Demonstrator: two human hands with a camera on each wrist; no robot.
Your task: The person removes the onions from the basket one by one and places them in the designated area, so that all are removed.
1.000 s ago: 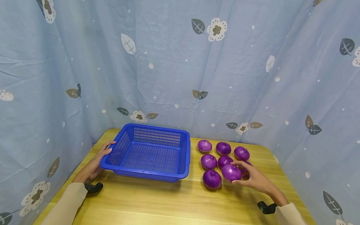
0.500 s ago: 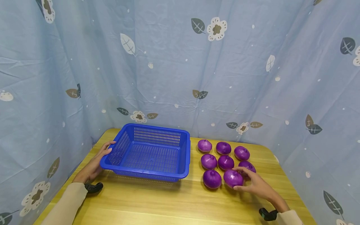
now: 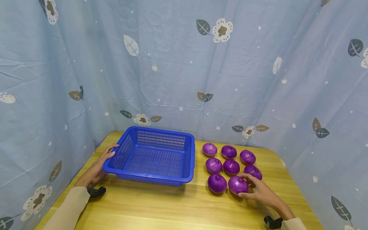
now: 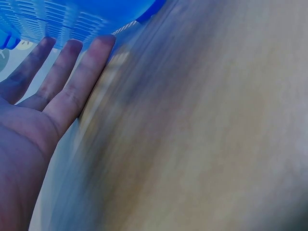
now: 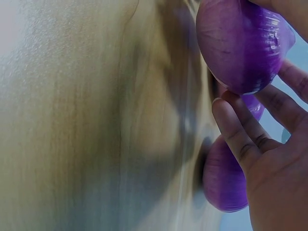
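My left hand (image 3: 96,167) grips the left rim of a blue perforated plastic basket (image 3: 155,175). Three of its fingers lie against the basket's outer wall (image 4: 72,24) in the left wrist view. On the right, my right hand (image 3: 260,190) holds a shiny purple onion (image 3: 237,185) between thumb and fingers, at the front of a group of onions. Close up, the same onion (image 5: 240,43) sits between the thumb and fingers, with another onion (image 5: 225,175) behind the hand. Just left of the held one lies a darker onion (image 3: 217,183).
Several more purple onions stand in rows behind, among them a back-left onion (image 3: 209,149) and a right-hand onion (image 3: 253,172). Everything rests on a wooden table (image 3: 161,207). A blue patterned curtain (image 3: 178,70) encloses its back and sides.
My right hand has lowered the onion toward the table, slightly forward and right, into the front row beside the darker onion. The left hand and basket have stayed put.
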